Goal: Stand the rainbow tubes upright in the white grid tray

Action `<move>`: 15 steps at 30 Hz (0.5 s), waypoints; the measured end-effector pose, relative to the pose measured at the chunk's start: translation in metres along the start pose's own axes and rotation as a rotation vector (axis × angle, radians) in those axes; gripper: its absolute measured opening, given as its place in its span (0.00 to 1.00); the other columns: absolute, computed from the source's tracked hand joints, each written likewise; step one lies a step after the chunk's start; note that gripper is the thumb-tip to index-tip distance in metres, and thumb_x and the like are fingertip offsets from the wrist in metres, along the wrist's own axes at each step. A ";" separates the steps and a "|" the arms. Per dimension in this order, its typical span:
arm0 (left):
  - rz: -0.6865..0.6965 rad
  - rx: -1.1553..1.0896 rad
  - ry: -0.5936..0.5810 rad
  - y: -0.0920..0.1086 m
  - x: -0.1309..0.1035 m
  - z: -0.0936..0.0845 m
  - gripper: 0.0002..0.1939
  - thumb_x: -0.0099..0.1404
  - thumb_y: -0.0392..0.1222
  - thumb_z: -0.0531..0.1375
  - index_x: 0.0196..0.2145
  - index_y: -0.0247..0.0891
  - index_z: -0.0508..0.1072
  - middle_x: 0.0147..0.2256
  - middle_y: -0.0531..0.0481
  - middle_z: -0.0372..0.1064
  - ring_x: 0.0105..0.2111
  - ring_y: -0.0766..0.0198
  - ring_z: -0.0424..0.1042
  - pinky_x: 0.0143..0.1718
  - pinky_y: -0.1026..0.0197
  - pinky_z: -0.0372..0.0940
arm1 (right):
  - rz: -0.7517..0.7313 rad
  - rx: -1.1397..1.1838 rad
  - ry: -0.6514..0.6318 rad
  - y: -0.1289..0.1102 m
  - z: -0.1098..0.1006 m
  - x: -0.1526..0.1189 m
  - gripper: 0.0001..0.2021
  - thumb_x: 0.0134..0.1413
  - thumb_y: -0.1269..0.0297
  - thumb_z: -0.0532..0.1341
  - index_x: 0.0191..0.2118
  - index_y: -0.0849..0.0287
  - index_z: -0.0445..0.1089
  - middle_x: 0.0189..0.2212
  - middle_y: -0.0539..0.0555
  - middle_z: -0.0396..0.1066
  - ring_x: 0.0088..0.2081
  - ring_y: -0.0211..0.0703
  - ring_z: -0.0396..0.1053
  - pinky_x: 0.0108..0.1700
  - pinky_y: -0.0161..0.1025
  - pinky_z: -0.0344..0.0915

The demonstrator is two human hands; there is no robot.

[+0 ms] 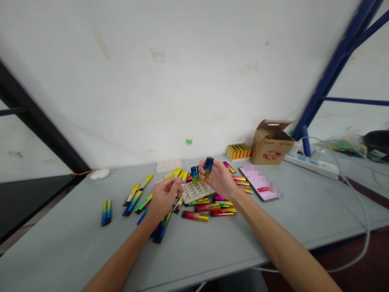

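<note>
My right hand (220, 176) is closed around a blue-and-gold lighter (208, 165), held upright over a pale holed tray (194, 194). A couple of blue-topped lighters (194, 174) stand upright in the tray, partly behind my right fingers. At the tray's left corner, my left hand (165, 194) is closed with thumb and finger pinched on the edge. Loose lighters lie around and under the tray: red-and-gold ones (196, 216) in front, blue ones (162, 229) by my left wrist, yellow ones (146, 181) farther left.
Another pale tray (169, 165) lies by the wall. A tray packed with gold lighters (239, 151) stands beside an open cardboard box (270, 144). A phone (258, 184) and a white power strip (313, 164) are on the right. One lighter pair (106, 213) and a white oval object (100, 174) lie left.
</note>
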State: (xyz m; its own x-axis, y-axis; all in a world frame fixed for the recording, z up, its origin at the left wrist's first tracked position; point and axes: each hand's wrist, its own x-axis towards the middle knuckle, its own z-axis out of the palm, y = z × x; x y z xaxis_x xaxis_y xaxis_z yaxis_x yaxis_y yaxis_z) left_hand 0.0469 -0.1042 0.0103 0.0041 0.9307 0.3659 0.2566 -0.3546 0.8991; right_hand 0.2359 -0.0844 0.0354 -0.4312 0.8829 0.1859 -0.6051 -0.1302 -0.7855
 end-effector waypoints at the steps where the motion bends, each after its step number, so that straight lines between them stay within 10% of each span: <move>1: 0.011 -0.002 -0.011 0.001 -0.001 0.001 0.12 0.60 0.47 0.57 0.28 0.35 0.73 0.20 0.53 0.68 0.17 0.70 0.65 0.20 0.68 0.62 | -0.024 -0.006 -0.009 0.001 0.001 0.000 0.14 0.55 0.52 0.54 0.34 0.58 0.66 0.26 0.49 0.60 0.27 0.37 0.61 0.25 0.32 0.58; 9: 0.119 0.024 -0.265 0.008 -0.011 0.012 0.20 0.59 0.45 0.61 0.49 0.37 0.69 0.45 0.42 0.72 0.41 0.57 0.73 0.43 0.58 0.68 | -0.285 -0.505 0.024 0.017 0.011 -0.005 0.12 0.54 0.53 0.62 0.39 0.55 0.70 0.36 0.51 0.70 0.42 0.42 0.67 0.48 0.40 0.62; 15: 0.136 0.055 -0.260 0.009 -0.012 0.016 0.13 0.63 0.46 0.56 0.41 0.36 0.72 0.40 0.44 0.74 0.43 0.56 0.71 0.47 0.57 0.65 | -0.491 -0.856 -0.111 0.023 0.021 -0.012 0.09 0.55 0.60 0.62 0.42 0.54 0.72 0.52 0.56 0.65 0.54 0.44 0.63 0.57 0.43 0.56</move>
State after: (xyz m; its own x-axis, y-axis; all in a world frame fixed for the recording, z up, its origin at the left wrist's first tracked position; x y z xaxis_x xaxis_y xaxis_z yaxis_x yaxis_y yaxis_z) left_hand 0.0650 -0.1174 0.0103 0.2874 0.8695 0.4017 0.2887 -0.4785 0.8293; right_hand 0.2130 -0.1076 0.0270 -0.3486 0.6987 0.6247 -0.0649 0.6470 -0.7598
